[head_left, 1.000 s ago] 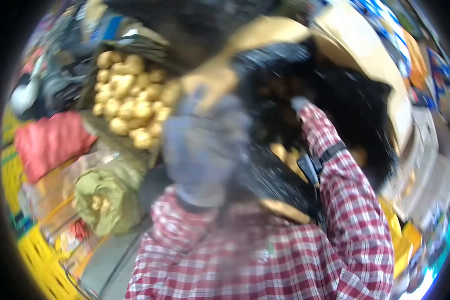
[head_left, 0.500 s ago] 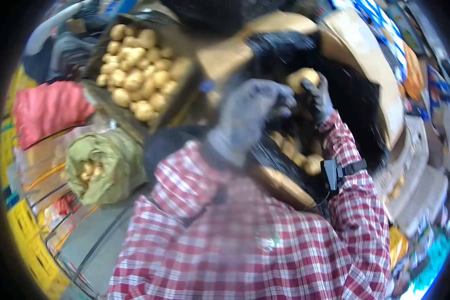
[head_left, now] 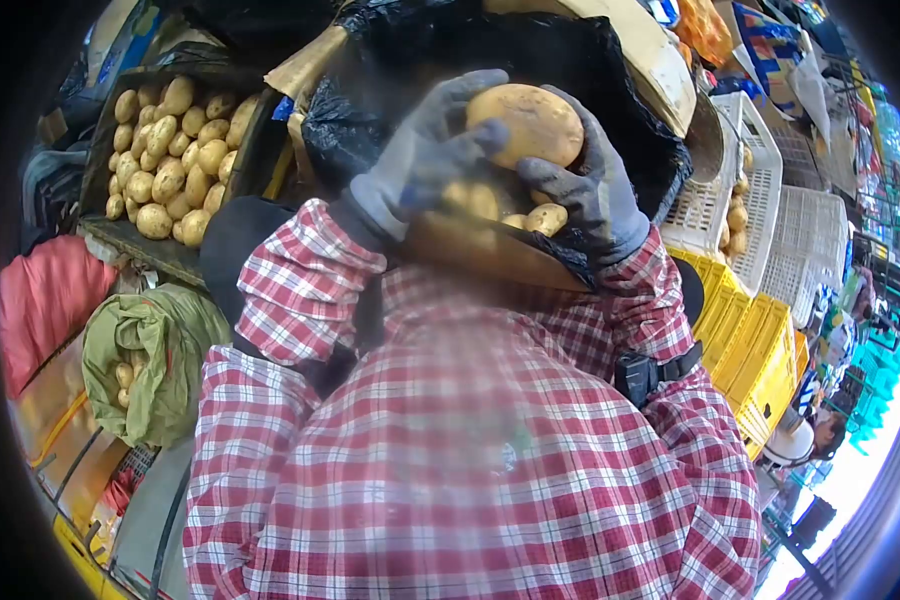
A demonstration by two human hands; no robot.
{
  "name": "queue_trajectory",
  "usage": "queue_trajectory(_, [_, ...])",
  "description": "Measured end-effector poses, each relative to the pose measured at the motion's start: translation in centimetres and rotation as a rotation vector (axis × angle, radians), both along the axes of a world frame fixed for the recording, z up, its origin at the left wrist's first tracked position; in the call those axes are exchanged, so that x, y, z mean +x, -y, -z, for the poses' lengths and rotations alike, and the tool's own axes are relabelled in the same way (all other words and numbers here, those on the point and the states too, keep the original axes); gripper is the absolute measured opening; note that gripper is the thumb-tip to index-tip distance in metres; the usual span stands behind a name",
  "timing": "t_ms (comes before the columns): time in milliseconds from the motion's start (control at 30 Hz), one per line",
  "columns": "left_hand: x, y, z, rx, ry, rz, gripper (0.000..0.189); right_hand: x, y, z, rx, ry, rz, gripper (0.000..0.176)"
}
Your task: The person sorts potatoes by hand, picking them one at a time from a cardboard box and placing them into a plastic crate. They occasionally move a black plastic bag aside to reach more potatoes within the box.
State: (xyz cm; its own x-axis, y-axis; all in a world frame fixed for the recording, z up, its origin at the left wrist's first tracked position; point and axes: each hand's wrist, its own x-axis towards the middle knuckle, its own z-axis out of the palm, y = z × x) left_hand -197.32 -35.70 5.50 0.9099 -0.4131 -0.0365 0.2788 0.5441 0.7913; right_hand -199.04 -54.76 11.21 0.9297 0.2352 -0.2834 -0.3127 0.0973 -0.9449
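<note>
A large potato (head_left: 526, 124) is held up between my two gloved hands, above a box lined with black plastic (head_left: 660, 165). From the left, my left hand (head_left: 420, 150) touches it, thumb in front and fingers at its upper edge; this hand is slightly blurred. Around the potato's right side, my right hand (head_left: 595, 185) has its fingers curled, with the thumb below. Several more potatoes (head_left: 546, 218) lie in the box beneath, partly hidden by the hands.
On the left stands a crate (head_left: 95, 215) full of potatoes (head_left: 170, 180). Nearer are a green sack (head_left: 185, 335) with potatoes inside and a red sack (head_left: 50, 300). White crates (head_left: 765, 150) and yellow crates (head_left: 750, 350) line the right.
The potato, earlier in my right hand alone, is now higher in view and between both hands. My left hand has moved up to it. The view has shifted.
</note>
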Motion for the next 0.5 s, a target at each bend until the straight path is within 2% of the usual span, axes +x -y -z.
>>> queue_trajectory(67, [0.5,0.2,-0.1,0.065,-0.022,0.002,0.059,0.4,0.4,-0.4,-0.037,-0.005,-0.006,0.069])
queue_trajectory(233, [-0.1,-0.2,-0.4,0.065,0.008,0.018,0.062,-0.4,0.6,0.4,0.104,-0.017,0.025,0.07])
queue_trajectory(300, [0.4,0.3,-0.3,0.111,0.097,-0.015,0.063,0.3,0.5,1.1,0.091,0.025,0.027,0.072])
queue_trajectory(367, [0.4,1.0,0.6,0.152,0.217,-0.045,0.063,-0.2,0.8,1.9,0.243,-0.06,0.077,0.068])
queue_trajectory(400, [0.3,0.9,0.0,0.17,0.216,-0.016,0.063,-0.3,0.2,0.6,0.247,-0.021,0.101,0.063])
queue_trajectory(433, [0.5,0.9,-0.1,0.272,0.303,-0.035,0.062,-0.1,0.3,1.3,0.068,0.036,0.101,0.061])
queue_trajectory(500, [0.7,1.0,0.5,0.342,0.33,-0.003,0.061,-0.1,0.8,2.2,0.103,-0.008,0.156,0.059])
